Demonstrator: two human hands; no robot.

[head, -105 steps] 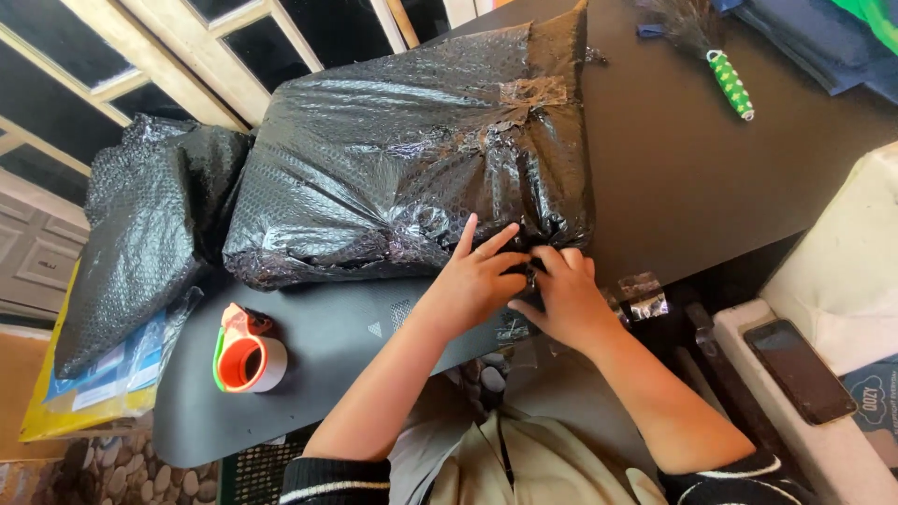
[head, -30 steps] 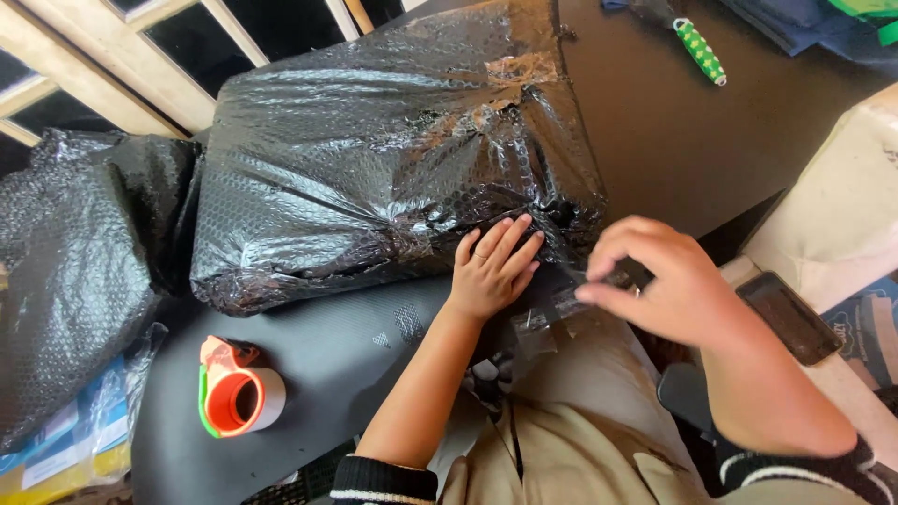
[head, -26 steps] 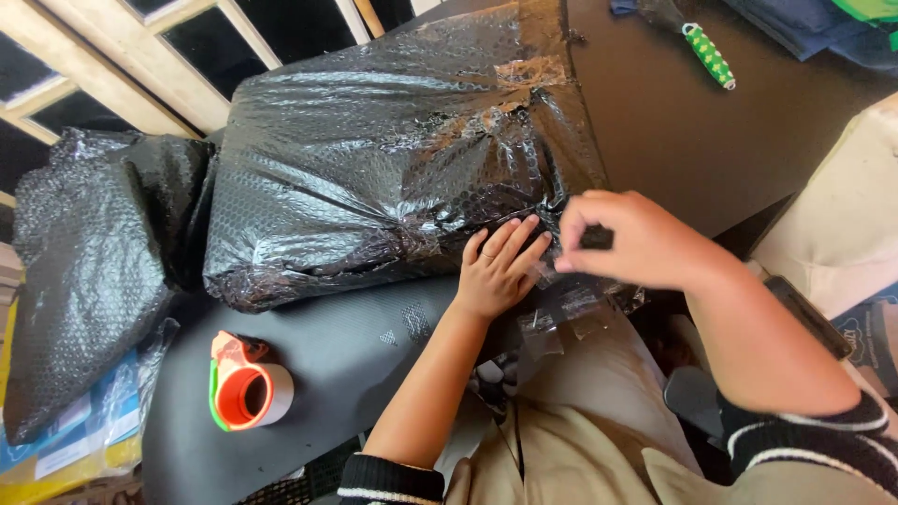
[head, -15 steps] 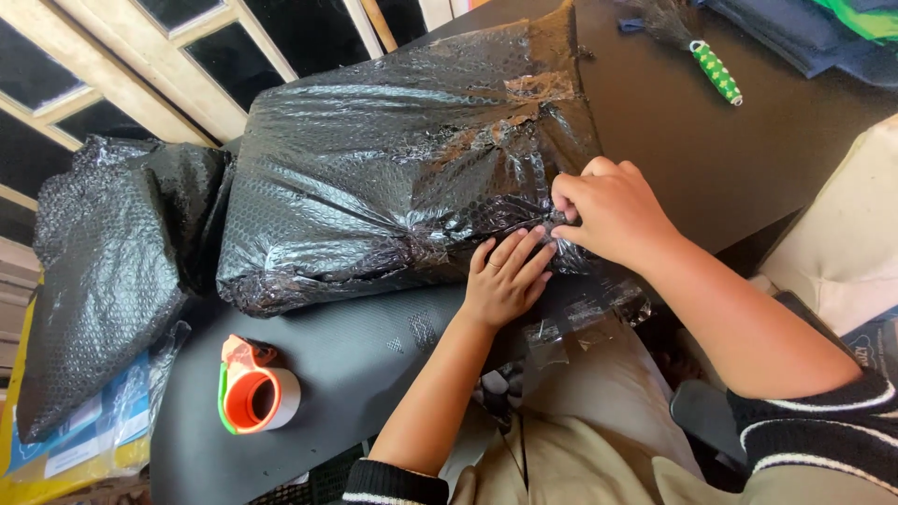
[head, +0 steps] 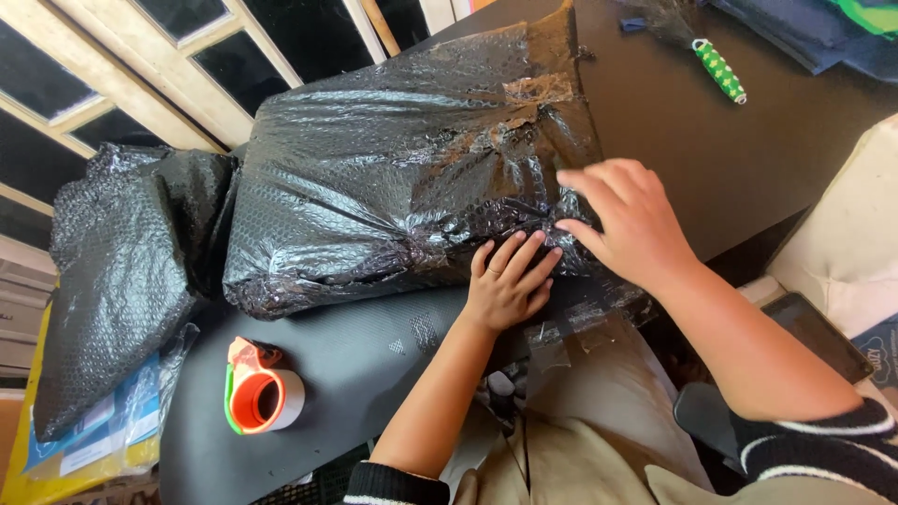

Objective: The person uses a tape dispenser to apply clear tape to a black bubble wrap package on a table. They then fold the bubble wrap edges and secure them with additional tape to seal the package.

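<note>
Black bubble-wrapped parcel (head: 412, 178) lies on the dark table (head: 355, 355), near edge facing the person. Left hand (head: 507, 285) flat on that edge, fingers spread. Right hand (head: 629, 217) — half a second ago pinching the wrap — now pressing with loose, open fingers, smoothing the seam. Tape dispenser (head: 260, 400) sits apart, untouched.

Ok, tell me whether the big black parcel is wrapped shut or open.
Wrapped shut on the sides in view: the parcel shows black bubble wrap all over, no contents. Left hand and right hand press its near edge.
</note>
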